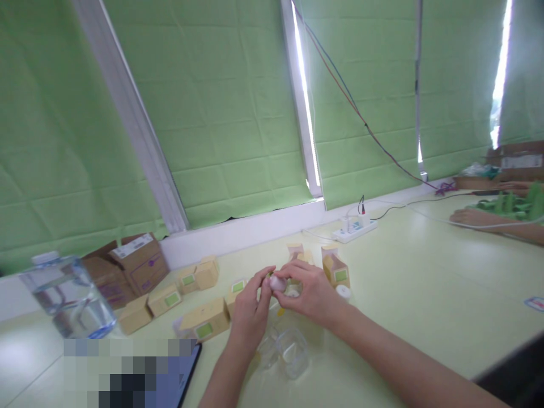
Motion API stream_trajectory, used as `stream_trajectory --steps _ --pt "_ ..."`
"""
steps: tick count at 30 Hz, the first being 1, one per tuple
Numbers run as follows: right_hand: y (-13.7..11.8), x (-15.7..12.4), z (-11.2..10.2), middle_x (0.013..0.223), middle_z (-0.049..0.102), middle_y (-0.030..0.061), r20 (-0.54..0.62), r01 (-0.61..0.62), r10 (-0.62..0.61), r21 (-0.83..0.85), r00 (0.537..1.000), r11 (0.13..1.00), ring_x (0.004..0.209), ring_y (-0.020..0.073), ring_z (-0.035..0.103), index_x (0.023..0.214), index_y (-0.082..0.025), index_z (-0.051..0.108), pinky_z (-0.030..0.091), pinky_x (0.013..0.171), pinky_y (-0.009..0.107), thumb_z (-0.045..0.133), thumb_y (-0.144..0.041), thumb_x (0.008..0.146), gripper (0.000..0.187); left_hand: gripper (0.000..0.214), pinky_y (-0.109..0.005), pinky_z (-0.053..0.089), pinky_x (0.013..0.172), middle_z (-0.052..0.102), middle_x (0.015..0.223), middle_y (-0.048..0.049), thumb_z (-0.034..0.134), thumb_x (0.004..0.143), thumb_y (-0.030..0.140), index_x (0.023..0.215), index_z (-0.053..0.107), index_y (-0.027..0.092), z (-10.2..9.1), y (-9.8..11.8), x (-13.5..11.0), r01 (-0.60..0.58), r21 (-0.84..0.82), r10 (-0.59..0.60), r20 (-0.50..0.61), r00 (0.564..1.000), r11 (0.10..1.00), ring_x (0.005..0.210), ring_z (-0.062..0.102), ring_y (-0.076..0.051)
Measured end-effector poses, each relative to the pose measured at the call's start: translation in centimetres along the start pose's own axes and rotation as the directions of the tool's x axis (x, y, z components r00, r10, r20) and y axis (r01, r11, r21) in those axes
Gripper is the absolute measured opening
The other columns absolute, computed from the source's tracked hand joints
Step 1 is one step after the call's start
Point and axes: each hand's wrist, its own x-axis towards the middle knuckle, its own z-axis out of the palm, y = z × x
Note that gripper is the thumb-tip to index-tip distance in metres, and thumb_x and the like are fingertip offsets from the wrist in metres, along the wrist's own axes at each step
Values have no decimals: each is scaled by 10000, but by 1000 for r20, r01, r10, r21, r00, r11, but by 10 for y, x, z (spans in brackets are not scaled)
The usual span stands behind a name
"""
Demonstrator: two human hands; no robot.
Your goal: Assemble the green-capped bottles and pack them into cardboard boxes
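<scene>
Both hands meet over the middle of the pale green worktop, fingertips pinched from either side on one small pale, rounded object that is lifted clear of the surface. The left hand closes on it from the left with thumb and forefinger, the right hand from the right with its fingers curled over the top, so each hand is narrow and shares the grip. The step in hand looks like a fitting or twisting of this small piece between the fingertips; I judge that any next move would call for a steady counter-hold by one hand while the other turns or presses, since the piece is small and mostly covered. Its long axis seems to run roughly left to right between the two grips, but which end points where cannot be told: the picture is blurred there. Just nearer than the hands, a clear plastic cup lies on the worktop, with a small white cap just right of the right hand. Small tan cartons with green labels are scattered to the left and farther back, brown cardboard boxes farther left, and a clear water bottle at the near left. A white power strip lies by the far wall. At the far right, another person's hand rests beside green material.
</scene>
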Motion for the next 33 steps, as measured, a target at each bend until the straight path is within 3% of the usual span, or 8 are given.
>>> stream_trajectory --steps 12,18,23,27,30,33 --pt "4 -1 0 910 641 47 4 9 -8 -82 1000 997 861 180 619 1055 -232 725 508 808 295 674 -224 790 270 427 -358 397 1073 669 1277 -63 448 943 459 1233 646 216 6 -10 4 22 -78 -19 40 999 997 1205 589 -233" --pt "5 0 -5 928 662 44 -62 -76 80 69 995 995 865 174 632 1125 -231 719 516 819 303 689 -315 833 305 455 -378 367 1090 625 1336 -68 425 953 474 1285 603 219 4 -1 2 34 -145 -26 59 998 989 1275 526 -247" --pt "8 2 -10 992 703 46 -28 -157 164 172 986 973 923 191 653 1153 -250 704 520 872 341 658 -385 874 314 556 -340 464 938 628 1320 -67 699 791 393 1312 566 252 5 3 2 -36 -67 41 66 997 997 1108 614 -242" --pt "9 1 -6 1066 696 60 45 -221 217 253 975 942 922 184 663 1187 -233 647 549 812 320 591 -384 913 319 488 -321 478 847 688 1204 -47 710 767 365 1238 624 270 1 1 4 -39 66 42 -43 998 997 975 637 -227" --pt "9 -2 -3 1009 689 60 94 -235 221 174 971 956 838 163 656 1108 -204 636 540 725 284 568 -285 914 222 521 -317 486 797 698 1150 -40 709 766 403 1261 607 274 -4 -2 5 34 94 -20 -137 990 995 827 637 -201" --pt "11 -6 1 889 689 48 213 -152 161 -59 964 987 811 177 636 938 -193 690 509 762 310 602 -177 859 120 528 -316 485 793 685 1146 -48 677 796 414 1292 572 266 -5 -7 5 54 114 -35 -163 986 992 840 636 -201"
